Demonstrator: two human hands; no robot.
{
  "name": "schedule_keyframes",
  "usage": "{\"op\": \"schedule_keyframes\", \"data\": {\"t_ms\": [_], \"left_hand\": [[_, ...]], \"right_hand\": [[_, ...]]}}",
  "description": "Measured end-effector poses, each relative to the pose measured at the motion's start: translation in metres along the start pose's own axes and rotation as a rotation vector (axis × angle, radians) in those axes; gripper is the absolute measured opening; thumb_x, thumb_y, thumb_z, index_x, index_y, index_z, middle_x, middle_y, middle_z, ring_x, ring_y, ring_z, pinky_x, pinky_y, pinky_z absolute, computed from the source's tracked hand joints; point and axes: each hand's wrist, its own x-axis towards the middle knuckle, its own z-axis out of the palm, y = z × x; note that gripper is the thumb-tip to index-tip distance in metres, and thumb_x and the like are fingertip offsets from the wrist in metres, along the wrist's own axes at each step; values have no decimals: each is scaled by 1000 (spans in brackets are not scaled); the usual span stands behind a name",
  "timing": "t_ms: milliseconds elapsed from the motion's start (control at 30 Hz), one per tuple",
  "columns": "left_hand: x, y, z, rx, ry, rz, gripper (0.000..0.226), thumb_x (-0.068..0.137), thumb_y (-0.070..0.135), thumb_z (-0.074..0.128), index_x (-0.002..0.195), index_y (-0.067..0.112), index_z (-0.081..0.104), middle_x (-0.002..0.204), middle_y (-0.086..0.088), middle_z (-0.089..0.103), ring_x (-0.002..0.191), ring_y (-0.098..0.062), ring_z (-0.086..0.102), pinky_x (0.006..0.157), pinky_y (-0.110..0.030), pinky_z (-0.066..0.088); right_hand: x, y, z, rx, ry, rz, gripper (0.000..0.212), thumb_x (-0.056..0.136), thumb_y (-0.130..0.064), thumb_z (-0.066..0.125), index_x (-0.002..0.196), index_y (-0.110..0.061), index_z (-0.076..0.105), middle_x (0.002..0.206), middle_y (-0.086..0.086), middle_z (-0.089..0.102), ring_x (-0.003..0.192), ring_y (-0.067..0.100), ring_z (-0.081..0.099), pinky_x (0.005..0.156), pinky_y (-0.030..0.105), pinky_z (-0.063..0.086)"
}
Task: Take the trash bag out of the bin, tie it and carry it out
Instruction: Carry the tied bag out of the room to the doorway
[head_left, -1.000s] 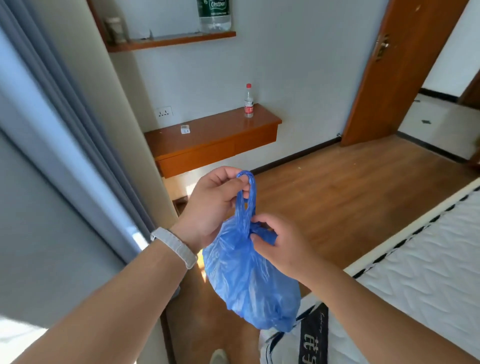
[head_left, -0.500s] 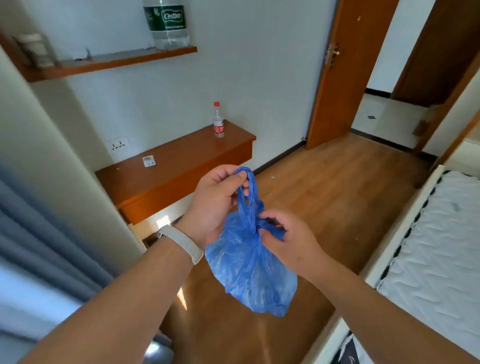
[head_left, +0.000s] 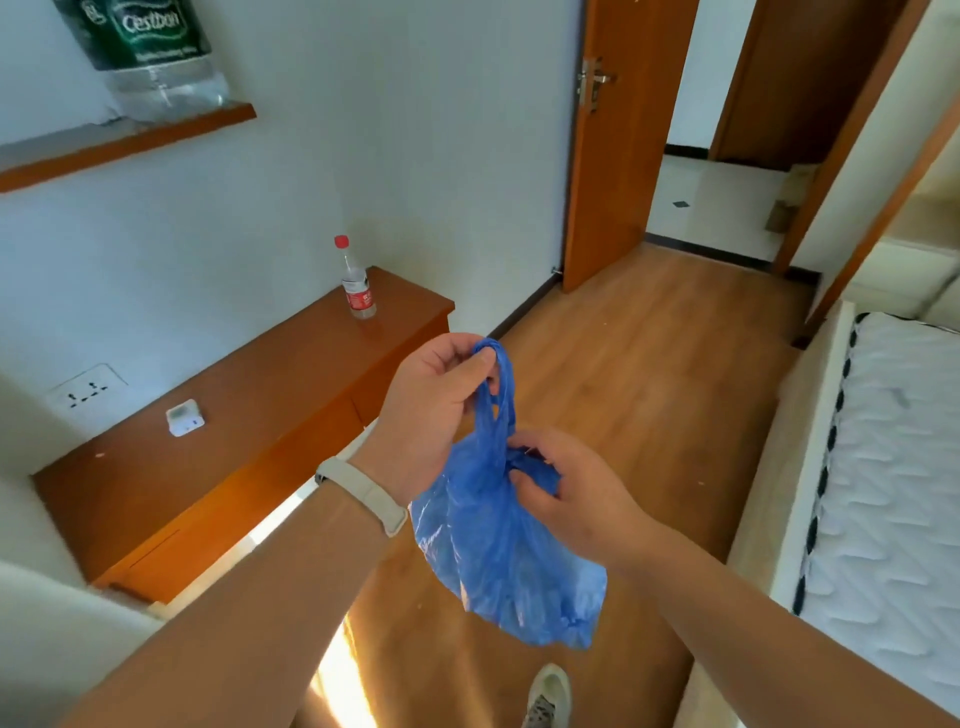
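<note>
Blue trash bag (head_left: 498, 540) hung in mid-air in front of the person, above the wooden floor (head_left: 649, 374), out of any bin. Left hand (head_left: 436, 410) was closed on the bag's handle loops (head_left: 501, 374), pinching them at the top between thumb and fingers, loops pulled upright. Right hand (head_left: 571, 499) was lower, curled around the gathered neck of the bag just under the loops, fingers (head_left: 530, 488) pressed into the plastic; grip closed on it, knot itself couldn't be made out. Bag body sagged below both hands, lumpy, slightly see-through. Pale wristband (head_left: 363, 493) sat on the left wrist. Low wooden desk (head_left: 249, 415) ran along the white wall on the left, with a small red-capped bottle (head_left: 356, 283) standing near its far end and a small white device (head_left: 184, 418) lying nearer. Wall socket (head_left: 85, 389) was above the desk. Upper shelf (head_left: 124, 143) carried a large water jug (head_left: 150, 57), cut off by the frame. Wooden door (head_left: 618, 145) stood open ahead, tiled hallway visible past it. Mattress (head_left: 893, 467) edge was on the right. One shoe (head_left: 548, 693) showed at the bottom, on the floor below the bag.
</note>
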Motion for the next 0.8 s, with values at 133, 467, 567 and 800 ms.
{"op": "schedule_keyframes", "data": {"t_ms": [133, 467, 567, 800], "left_hand": [[84, 2, 10, -60, -25, -42, 14, 93, 7, 52, 88, 8, 65, 71, -6, 60, 69, -22, 55, 70, -38, 50], [240, 8, 55, -83, -174, -13, 10, 82, 18, 59, 77, 14, 67, 66, -7, 58, 68, -26, 50, 73, -46, 42], [286, -1, 69, -83, -264, 0, 13, 85, 15, 57, 76, 15, 67, 66, -6, 57, 68, -27, 49, 71, -44, 42], [414, -26, 91, -126, -438, -24, 16, 87, 17, 57, 74, 17, 66, 72, -10, 56, 72, -28, 48, 74, -45, 39]], "right_hand": [[69, 27, -27, -34, 11, 35, 30, 86, -18, 60, 113, -31, 58, 104, -21, 60, 100, -2, 55, 85, 10, 38], [196, 72, -92, -77, 105, 38, 29, 85, -23, 57, 114, -29, 57, 106, -12, 64, 101, 8, 58, 88, 37, 49], [227, 97, -107, -99, 174, 91, 31, 83, -25, 56, 113, -34, 56, 108, -12, 65, 103, 10, 59, 88, 39, 49], [305, 155, -143, -267, 315, 208, 29, 84, -22, 61, 112, -29, 58, 105, -15, 62, 99, 3, 57, 87, 30, 49]]}}
